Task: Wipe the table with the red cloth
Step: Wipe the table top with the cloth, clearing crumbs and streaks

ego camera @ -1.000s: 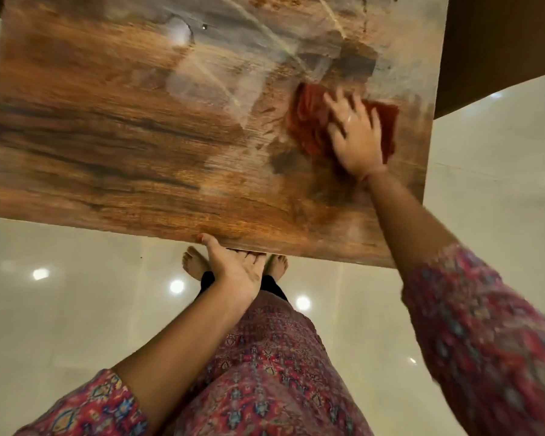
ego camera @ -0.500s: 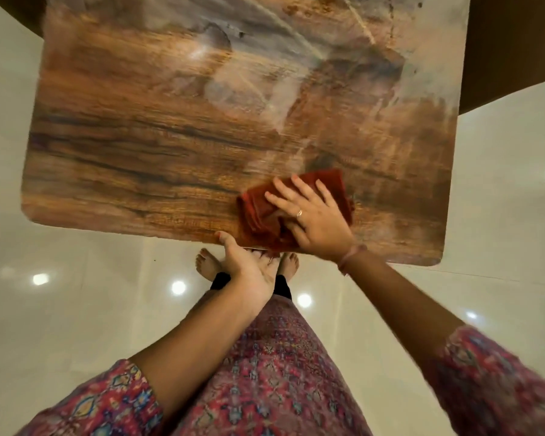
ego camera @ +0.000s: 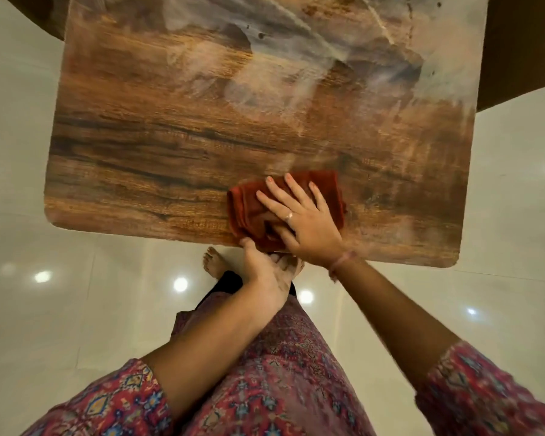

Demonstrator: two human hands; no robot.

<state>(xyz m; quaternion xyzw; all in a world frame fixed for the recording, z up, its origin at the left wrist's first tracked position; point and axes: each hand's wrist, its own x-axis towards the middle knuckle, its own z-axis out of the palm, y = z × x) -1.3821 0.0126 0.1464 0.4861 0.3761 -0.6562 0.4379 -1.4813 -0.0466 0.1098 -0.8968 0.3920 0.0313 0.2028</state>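
While my right hand (ego camera: pixel 309 228) presses flat, fingers spread, on the red cloth (ego camera: pixel 249 212) at the tabletop's (ego camera: pixel 145 158) near edge, my left hand (ego camera: pixel 265 272) cups just below, holding nothing. Cloth lies sideways; unwiped streaks wait farther away.

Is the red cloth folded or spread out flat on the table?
Folded. The red cloth shows stacked layers at its left edge and lies bunched under the right hand near the table edge.
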